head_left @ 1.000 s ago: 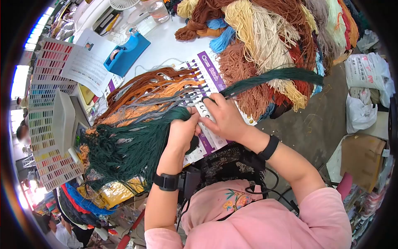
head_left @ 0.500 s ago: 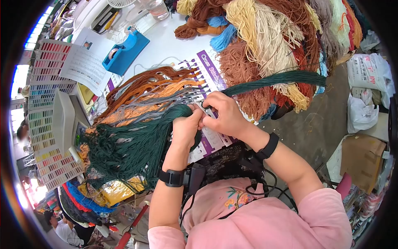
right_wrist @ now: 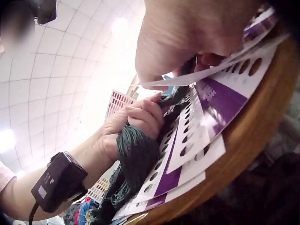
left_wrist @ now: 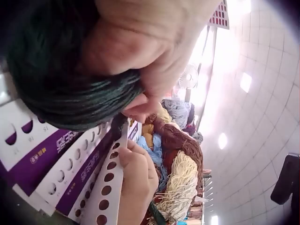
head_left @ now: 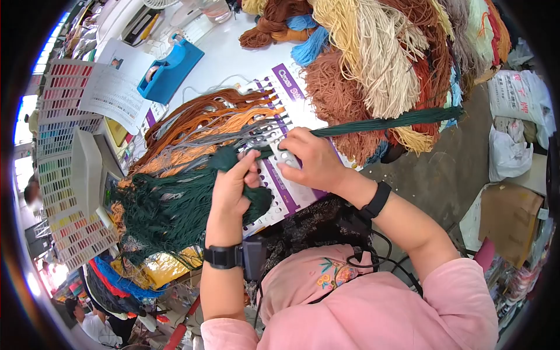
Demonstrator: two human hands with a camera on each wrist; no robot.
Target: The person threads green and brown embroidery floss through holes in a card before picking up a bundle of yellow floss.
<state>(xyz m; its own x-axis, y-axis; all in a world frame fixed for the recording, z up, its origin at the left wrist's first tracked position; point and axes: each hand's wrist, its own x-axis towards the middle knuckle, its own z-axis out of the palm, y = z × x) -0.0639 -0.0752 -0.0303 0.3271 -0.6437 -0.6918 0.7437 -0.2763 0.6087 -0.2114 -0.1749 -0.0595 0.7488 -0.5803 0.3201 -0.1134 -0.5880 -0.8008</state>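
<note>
Dark green thread [head_left: 169,204] lies in a thick bundle at the left, and my left hand [head_left: 232,185] grips its looped part. A narrower green length [head_left: 385,123] runs from the hands to the right, across the piled skeins. My right hand [head_left: 315,157] pinches the edge of a white and purple card [head_left: 286,87] with a row of holes. In the left wrist view the holed strip [left_wrist: 104,192] stands lifted between the right thumb and fingers, with green thread at one hole. Brown, orange and grey threads [head_left: 204,125] hang from other holes.
A blue tape dispenser [head_left: 169,70] and a printed sheet [head_left: 114,87] are at the upper left, beside a colour chart [head_left: 58,151]. Brown, cream and yellow skeins [head_left: 373,58] are heaped at the upper right. A cardboard box [head_left: 510,219] is at the far right.
My left hand has moved left and away from the right hand, with green thread in its grip. The green length on the right looks narrower and tauter; the right hand stays by the card.
</note>
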